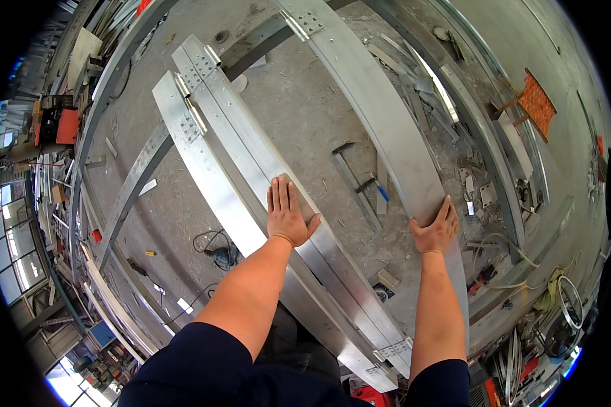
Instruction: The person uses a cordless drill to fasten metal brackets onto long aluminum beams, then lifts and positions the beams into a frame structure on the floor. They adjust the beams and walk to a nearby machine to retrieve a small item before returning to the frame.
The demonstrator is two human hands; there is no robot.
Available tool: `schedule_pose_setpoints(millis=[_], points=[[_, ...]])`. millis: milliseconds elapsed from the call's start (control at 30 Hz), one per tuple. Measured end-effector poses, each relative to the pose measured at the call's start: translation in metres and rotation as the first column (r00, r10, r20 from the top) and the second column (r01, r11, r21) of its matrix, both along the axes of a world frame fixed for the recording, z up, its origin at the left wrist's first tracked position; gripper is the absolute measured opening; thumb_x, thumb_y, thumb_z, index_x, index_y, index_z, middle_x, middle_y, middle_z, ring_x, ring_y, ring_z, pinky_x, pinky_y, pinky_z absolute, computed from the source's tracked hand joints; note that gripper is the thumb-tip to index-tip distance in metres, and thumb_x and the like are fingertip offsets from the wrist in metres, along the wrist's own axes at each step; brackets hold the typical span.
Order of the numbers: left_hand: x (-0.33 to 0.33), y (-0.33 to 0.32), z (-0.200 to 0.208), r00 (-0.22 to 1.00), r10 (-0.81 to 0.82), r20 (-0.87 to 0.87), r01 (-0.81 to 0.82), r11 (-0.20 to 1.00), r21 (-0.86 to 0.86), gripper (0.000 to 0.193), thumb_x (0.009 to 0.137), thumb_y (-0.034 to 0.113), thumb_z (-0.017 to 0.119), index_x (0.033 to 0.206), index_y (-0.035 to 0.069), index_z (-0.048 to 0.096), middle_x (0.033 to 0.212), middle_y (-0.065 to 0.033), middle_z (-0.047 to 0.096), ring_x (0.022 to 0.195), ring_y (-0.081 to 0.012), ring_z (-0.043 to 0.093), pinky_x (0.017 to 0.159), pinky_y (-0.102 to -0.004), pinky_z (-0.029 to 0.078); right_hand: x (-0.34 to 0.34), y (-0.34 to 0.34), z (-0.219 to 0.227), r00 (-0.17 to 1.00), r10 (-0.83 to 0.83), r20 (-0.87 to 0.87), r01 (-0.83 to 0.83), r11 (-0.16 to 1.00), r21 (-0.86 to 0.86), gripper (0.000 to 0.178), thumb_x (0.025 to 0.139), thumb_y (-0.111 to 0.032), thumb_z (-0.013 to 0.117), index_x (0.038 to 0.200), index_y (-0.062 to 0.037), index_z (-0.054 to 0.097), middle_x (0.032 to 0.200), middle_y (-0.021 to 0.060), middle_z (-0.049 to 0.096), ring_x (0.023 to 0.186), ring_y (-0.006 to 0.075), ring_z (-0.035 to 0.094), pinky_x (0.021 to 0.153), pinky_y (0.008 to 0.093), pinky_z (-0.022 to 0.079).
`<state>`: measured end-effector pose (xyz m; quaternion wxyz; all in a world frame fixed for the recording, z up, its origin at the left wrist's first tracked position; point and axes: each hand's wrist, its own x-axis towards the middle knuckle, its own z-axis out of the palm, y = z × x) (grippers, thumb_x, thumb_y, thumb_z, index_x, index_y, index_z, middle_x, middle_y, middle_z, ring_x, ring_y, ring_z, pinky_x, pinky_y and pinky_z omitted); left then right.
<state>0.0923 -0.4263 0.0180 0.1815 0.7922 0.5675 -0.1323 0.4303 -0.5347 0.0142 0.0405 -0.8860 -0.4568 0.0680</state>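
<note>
My left hand [290, 214] lies flat with its fingers stretched out on a long metal panel [248, 139], the middle one of three. My right hand [436, 229] rests spread on the edge of a wide grey metal panel [370, 95] to the right. Left of the middle panel runs a third, shiny panel [217, 193], and a narrow gap parts the two. Hinges [195, 117] sit at the far ends of the left and middle panels. Another hinge [294, 25] is on the right panel's far end. The panels lie across a steel frame [137, 173].
On the concrete floor between the panels lies a blue-handled clamp [363, 183]. A power tool [223, 256] with a cord is under the left side. Metal offcuts [424, 88] are piled at right, near an orange-topped stool [536, 105]. Crowded shelving [54, 129] stands at the far left.
</note>
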Motion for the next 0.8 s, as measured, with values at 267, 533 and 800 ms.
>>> schedule_pose_setpoints(millis=[267,533,800], points=[[0.0031,0.0011,0.0027,0.999,-0.005,-0.051,0.004,1.000,-0.027,0.103,0.088,0.061,0.047,0.151,-0.009,0.005,0.160,-0.0255,-0.003,0.149,-0.0373,-0.009,0.120,-0.0469,-0.004,0.0007,-0.0019,-0.0018,1.000,0.007,-0.006,-0.007,1.000,0.025,0.106,0.059,-0.040,0.079,0.148,-0.0083,0.031,0.134,0.0188,0.046,0.125,0.0369,0.044,0.106,0.0485,0.033],[0.0020,0.0000,-0.0012,1.000,-0.012,-0.020,0.012,1.000,0.023,0.102,0.088,0.060,0.048,0.150,-0.011,0.009,0.159,-0.0265,-0.001,0.149,-0.0380,-0.008,0.120,-0.0473,-0.004,0.0015,0.0016,0.0021,1.000,0.004,-0.012,-0.004,0.999,0.038,0.104,0.060,-0.039,0.079,0.147,-0.0073,0.033,0.133,0.0181,0.047,0.123,0.0370,0.044,0.106,0.0491,0.034],[0.0020,0.0027,-0.0019,0.999,-0.033,0.040,0.030,0.998,0.055,0.100,0.087,0.054,0.051,0.147,-0.014,0.010,0.157,-0.0311,0.004,0.147,-0.0446,-0.002,0.119,-0.0526,0.001,0.0021,0.0019,0.0004,0.999,-0.012,-0.033,0.013,0.999,0.035,0.104,0.060,-0.039,0.080,0.147,-0.0078,0.033,0.133,0.0177,0.047,0.123,0.0369,0.044,0.106,0.0489,0.033]])
